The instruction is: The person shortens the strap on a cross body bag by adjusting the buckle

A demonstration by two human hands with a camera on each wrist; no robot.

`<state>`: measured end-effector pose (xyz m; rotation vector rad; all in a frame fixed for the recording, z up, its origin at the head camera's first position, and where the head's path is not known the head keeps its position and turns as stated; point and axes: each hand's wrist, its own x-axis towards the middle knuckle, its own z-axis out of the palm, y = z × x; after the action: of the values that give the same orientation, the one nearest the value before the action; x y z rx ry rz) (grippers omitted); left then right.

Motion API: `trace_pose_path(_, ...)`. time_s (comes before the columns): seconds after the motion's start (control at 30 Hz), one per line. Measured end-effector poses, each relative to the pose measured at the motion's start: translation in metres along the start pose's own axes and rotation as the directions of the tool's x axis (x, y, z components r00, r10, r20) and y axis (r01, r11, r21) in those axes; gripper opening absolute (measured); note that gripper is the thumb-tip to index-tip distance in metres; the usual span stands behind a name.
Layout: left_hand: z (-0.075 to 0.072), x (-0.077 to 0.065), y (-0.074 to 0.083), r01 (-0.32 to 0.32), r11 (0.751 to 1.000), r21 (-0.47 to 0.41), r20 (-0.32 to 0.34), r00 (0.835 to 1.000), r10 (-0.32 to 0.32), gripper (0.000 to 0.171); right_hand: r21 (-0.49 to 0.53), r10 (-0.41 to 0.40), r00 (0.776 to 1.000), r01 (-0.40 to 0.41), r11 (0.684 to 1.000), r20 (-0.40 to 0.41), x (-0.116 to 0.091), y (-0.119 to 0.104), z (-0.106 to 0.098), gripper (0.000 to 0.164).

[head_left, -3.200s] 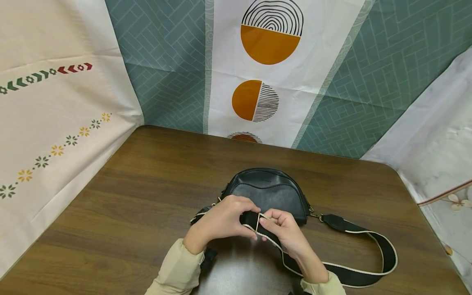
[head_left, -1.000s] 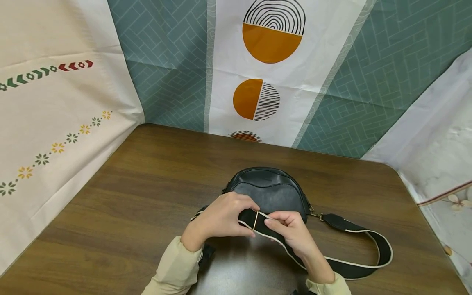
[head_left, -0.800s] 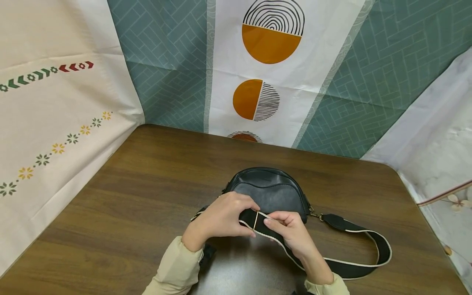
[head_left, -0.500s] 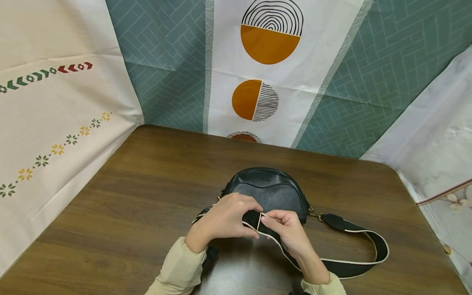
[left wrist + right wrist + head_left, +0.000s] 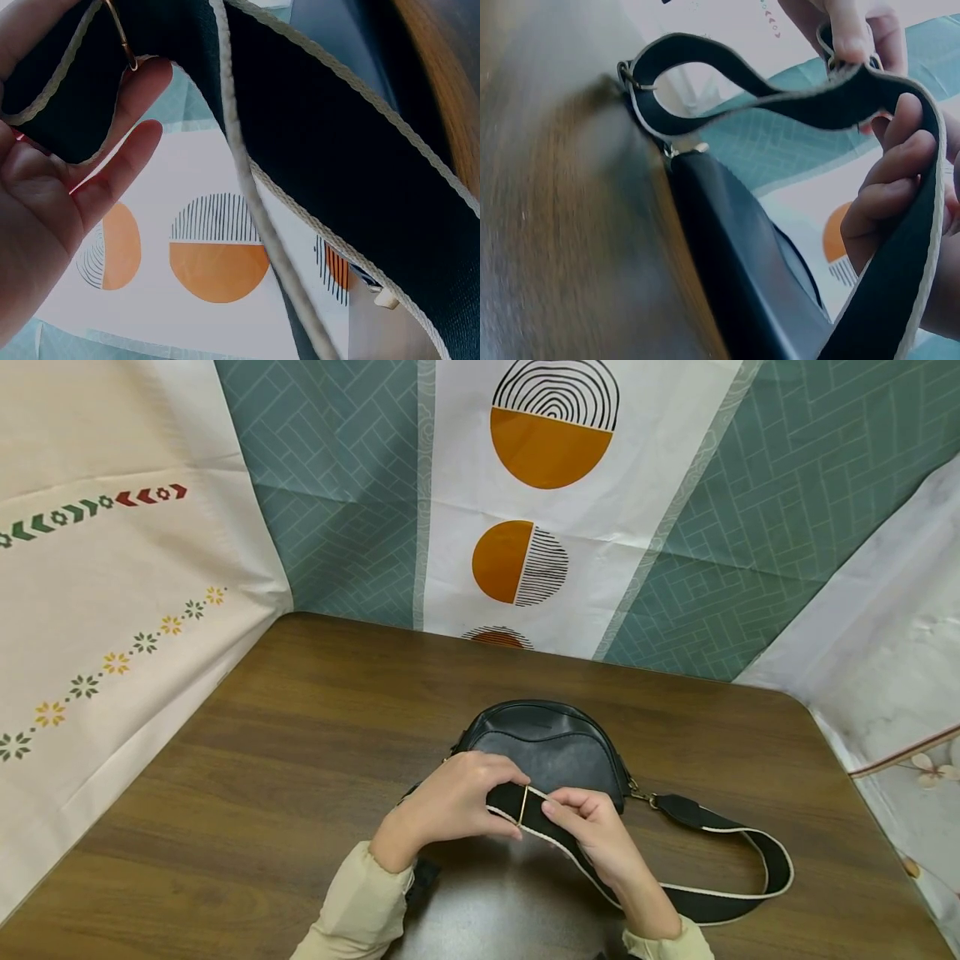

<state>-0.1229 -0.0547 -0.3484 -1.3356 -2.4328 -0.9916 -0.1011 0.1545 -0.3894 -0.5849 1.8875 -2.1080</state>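
A black half-moon handbag (image 5: 551, 752) lies on the table behind both hands. Its wide black strap (image 5: 558, 835), edged in cream, runs between them. My left hand (image 5: 453, 802) holds the strap at its thin gold slide buckle (image 5: 522, 806), with the thumb below and a finger above. Just right of the buckle, my right hand (image 5: 596, 835) pinches the strap between thumb and fingers. In the right wrist view, curled fingers (image 5: 889, 176) lie against the strap. The left wrist view shows the strap (image 5: 337, 135) twisting past the left hand (image 5: 45, 195), with the buckle partly hidden.
The strap loops rightward over the wooden table (image 5: 300, 735) to a leather end tab (image 5: 678, 810), clipped to the bag by a metal clasp (image 5: 640, 793). A patterned cloth (image 5: 345, 493) hangs behind the table, with pale cloths on both sides.
Since half a second ago, my right thumb has moved off the buckle, slightly rightward along with the strap. The left hand and buckle have shifted a little left. The bag stays put.
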Motion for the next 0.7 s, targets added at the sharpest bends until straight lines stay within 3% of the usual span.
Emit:
trace_pose_path(0.27, -0.002, -0.0013, 0.0, 0.019, 1.0, -0.003, 0.009, 1.0, -0.019, 0.046, -0.015, -0.033, 0.999, 0.034, 0.999, 0.034, -0.0026, 0.0018, -0.0058, 0.026)
trace_pose_path(0.43, -0.0024, -0.0013, -0.0004, 0.033, 0.999, 0.0, 0.022, 0.999, -0.033, 0.046, -0.025, -0.041, 0.999, 0.041, 0.999, 0.015, -0.001, 0.0022, -0.0042, 0.028)
trace_pose_path(0.7, -0.0019, 0.0, 0.0039, 0.064, 0.983, 0.17, 0.043, 0.996, -0.072, 0.046, -0.04, -0.037, 0.999, 0.037, 0.999, -0.017, 0.0017, 0.0004, 0.0005, 0.025)
